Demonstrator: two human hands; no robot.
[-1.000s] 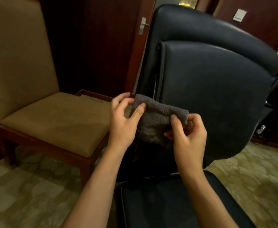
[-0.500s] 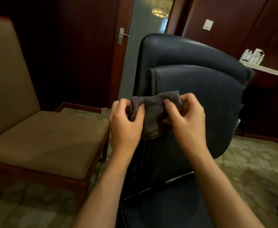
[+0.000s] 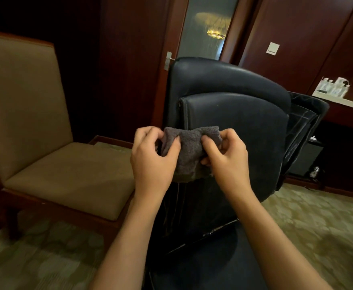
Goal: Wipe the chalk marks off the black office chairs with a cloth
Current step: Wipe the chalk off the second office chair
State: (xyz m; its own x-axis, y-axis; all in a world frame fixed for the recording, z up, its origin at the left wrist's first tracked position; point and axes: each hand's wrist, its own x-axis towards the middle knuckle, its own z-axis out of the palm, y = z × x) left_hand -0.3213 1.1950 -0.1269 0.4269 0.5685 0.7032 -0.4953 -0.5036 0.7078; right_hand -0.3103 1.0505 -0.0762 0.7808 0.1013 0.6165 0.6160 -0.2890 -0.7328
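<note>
Both hands, left hand (image 3: 152,162) and right hand (image 3: 228,160), pinch the cloth (image 3: 190,151); the office chair (image 3: 234,130) backrest lies just beyond at twelve o'clock.

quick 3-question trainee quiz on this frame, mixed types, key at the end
1. True or false: the grey cloth is held by one hand only.
2. Multiple choice: what stands to the left of the black office chair? A) a tan upholstered chair B) a metal stool C) a red sofa
3. Fill in: the cloth is held up in front of the black chair's ______.

Key
1. False: the left hand and the right hand each pinch a top corner of it.
2. A, the tan upholstered chair.
3. Backrest.
</note>
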